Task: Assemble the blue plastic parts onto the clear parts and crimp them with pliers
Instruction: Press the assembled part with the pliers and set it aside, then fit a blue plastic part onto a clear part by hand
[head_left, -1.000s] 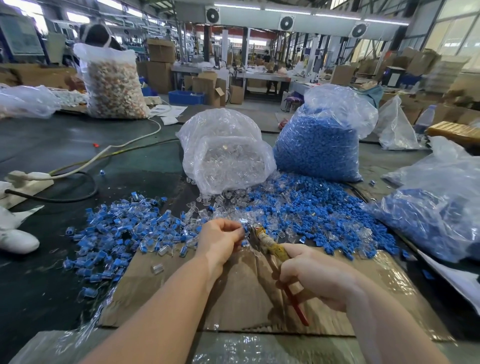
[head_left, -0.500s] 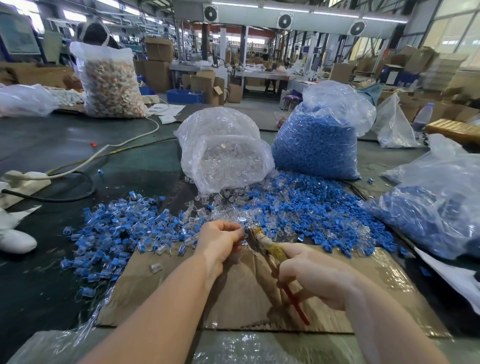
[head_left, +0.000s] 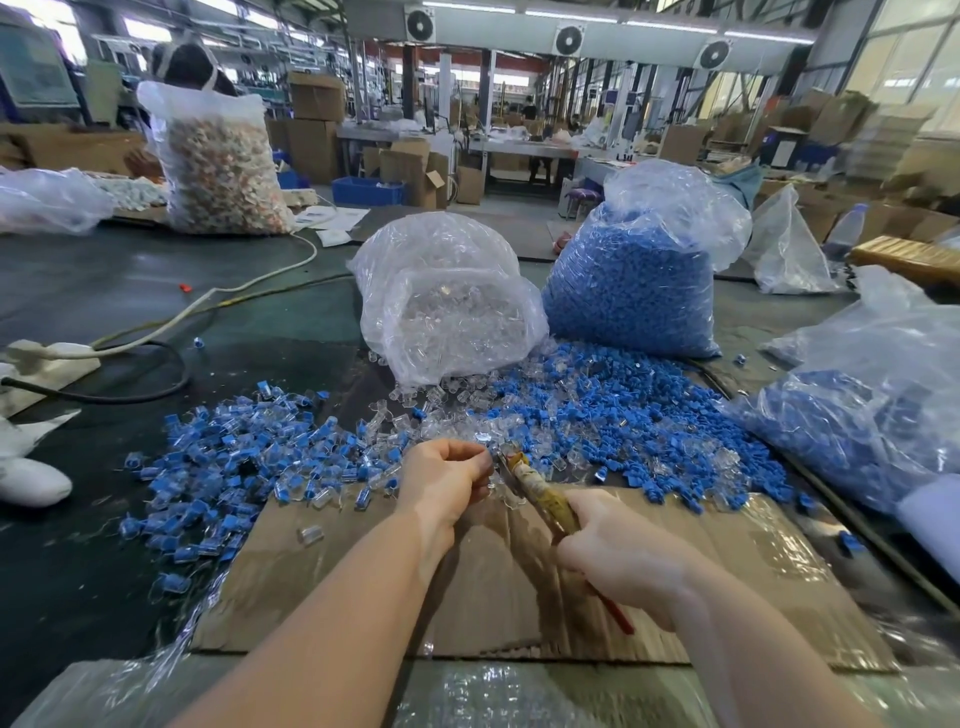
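Little has moved since the earlier frame: my left hand (head_left: 441, 480) still pinches a small part, too hidden to identify, at the nose of the pliers (head_left: 540, 493). Pliers' long axis runs from lower right up-left over the cardboard (head_left: 753, 571) on the counter (head_left: 104, 312); my right hand (head_left: 618, 561) is clenched round their handles, before loose blue parts (head_left: 613, 405).

Two hands (head_left: 441, 480) (head_left: 618, 561), one pliers (head_left: 540, 491), one cardboard sheet (head_left: 753, 582), three blue-part bags (head_left: 631, 291) (head_left: 857, 426), one clear-part bag (head_left: 447, 317).

A white cable (head_left: 249, 291) crosses the dark table (head_left: 104, 291) near a sack of beige bits (head_left: 218, 166).
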